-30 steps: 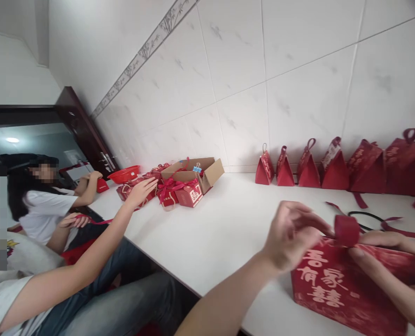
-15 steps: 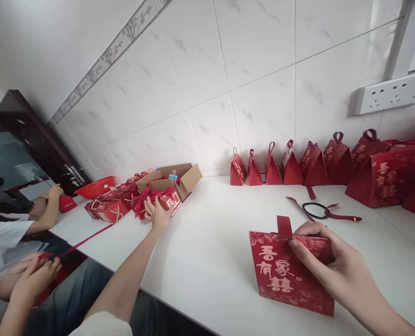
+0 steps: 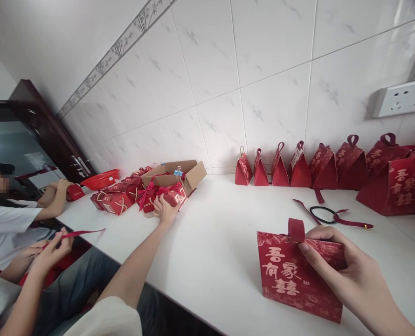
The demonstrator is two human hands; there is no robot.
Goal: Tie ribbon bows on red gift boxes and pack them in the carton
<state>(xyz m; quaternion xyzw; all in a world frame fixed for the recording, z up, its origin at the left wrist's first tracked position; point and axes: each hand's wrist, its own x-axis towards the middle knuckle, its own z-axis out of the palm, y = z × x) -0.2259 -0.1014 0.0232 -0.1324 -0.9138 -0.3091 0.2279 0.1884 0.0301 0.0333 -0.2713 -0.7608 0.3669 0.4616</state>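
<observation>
My right hand (image 3: 356,268) pinches a red triangular gift box (image 3: 298,284) by its top edge, beside the strap loop. Pale characters cover its front, and it stands at the near side of the white table (image 3: 207,242). Far to the left, my left hand (image 3: 166,209) has its fingers curled over a small red gift box (image 3: 176,196) in front of an open cardboard carton (image 3: 197,175). A red ribbon bow (image 3: 146,190) lies just left of those fingers. The palm side of that hand is hidden.
Several triangular boxes (image 3: 300,172) line the wall. A black band with dark red straps (image 3: 322,214) lies before them. Red boxes (image 3: 114,200) and a red basin (image 3: 100,179) sit at left. A co-worker's hands (image 3: 55,249) hold a red ribbon (image 3: 85,232) beside the table edge.
The view has swung slightly left. My left hand has shifted rightward along the red boxes. The co-worker's ribbon, stretched toward the boxes before, now has a loose end. My right hand keeps its hold.
</observation>
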